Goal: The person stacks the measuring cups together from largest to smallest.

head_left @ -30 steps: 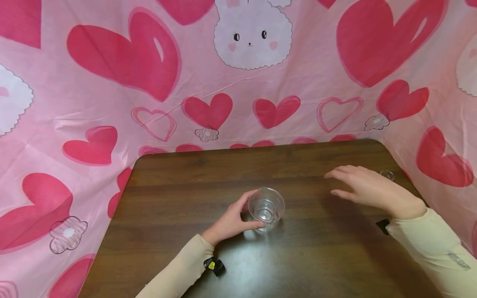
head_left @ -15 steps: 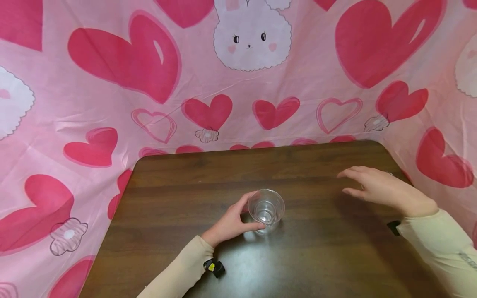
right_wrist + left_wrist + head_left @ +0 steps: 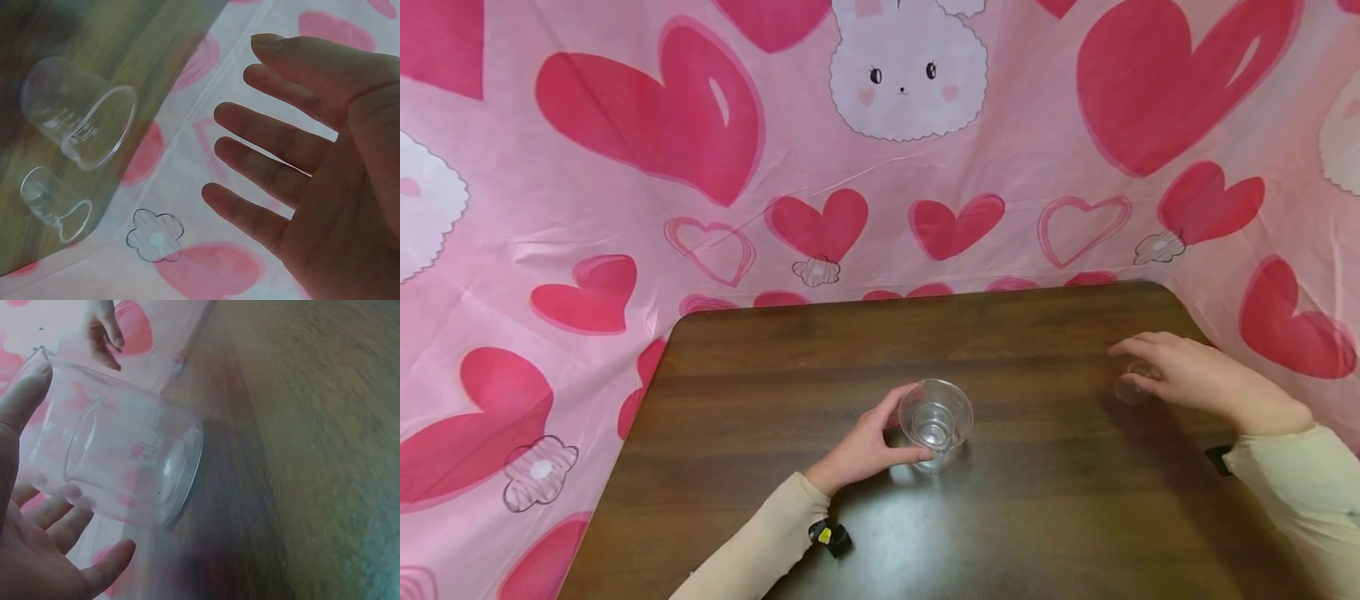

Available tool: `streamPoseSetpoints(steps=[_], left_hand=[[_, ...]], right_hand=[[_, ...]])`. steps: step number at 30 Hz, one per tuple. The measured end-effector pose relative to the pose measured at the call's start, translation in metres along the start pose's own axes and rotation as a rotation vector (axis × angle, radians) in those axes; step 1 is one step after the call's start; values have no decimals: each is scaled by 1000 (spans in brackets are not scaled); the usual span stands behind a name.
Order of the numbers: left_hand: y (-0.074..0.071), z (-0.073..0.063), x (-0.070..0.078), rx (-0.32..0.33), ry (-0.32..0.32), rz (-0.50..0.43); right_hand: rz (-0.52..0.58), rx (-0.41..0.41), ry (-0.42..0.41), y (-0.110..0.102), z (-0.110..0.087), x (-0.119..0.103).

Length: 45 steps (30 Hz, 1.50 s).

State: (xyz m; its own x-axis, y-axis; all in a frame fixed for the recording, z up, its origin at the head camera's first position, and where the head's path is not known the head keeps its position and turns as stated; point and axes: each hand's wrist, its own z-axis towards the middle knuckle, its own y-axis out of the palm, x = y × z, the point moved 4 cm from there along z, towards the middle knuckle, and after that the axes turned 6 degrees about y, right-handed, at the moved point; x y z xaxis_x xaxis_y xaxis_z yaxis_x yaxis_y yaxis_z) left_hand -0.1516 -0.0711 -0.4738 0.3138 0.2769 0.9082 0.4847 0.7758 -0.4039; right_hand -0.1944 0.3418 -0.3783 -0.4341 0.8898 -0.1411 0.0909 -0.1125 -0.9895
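A clear glass beaker (image 3: 953, 417) stands upright near the middle of the table. My left hand (image 3: 868, 442) grips it from the left, with the thumb at its rim and the fingers round the far side, as the left wrist view also shows. My right hand (image 3: 1195, 379) hovers over the right side of the table, fingers apart and nothing held. Partly hidden under that hand is another clear beaker (image 3: 1127, 389). Two beakers appear in the right wrist view: the larger beaker (image 3: 78, 112) and a smaller beaker (image 3: 55, 203) nearer the table corner.
The dark wooden table (image 3: 760, 375) has rounded far corners. Pink cloth (image 3: 880, 167) printed with hearts hangs behind it and along both sides. A black strap (image 3: 830, 537) is at the left wrist.
My right hand has moved to the right, towards the table's right edge, and a beaker it hid now shows beside its thumb. The left hand and its beaker have stayed in place.
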Motion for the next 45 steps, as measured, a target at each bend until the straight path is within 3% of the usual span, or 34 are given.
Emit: streamPoseSetpoints(steps=[8,17,24,30,36,45], left_hand=[[-1,2,0,1,3,1],[-1,2,0,-1,8,-1],[-1,3,0,1,19,-10],[-2,2,0,-7,10,2],[-1,1,-1,-11,16,7],[-1,1,0,-16,3,8]], right_hand=[[-6,36,-61,5,-1,17],[-47,195,-188,18,-6,38],[-58,194,-178,25,-8,48],[-106,245,-157,31,-10,57],[-136,204,-104,40,-13,65],[-137,221,-136,46,-10,65]])
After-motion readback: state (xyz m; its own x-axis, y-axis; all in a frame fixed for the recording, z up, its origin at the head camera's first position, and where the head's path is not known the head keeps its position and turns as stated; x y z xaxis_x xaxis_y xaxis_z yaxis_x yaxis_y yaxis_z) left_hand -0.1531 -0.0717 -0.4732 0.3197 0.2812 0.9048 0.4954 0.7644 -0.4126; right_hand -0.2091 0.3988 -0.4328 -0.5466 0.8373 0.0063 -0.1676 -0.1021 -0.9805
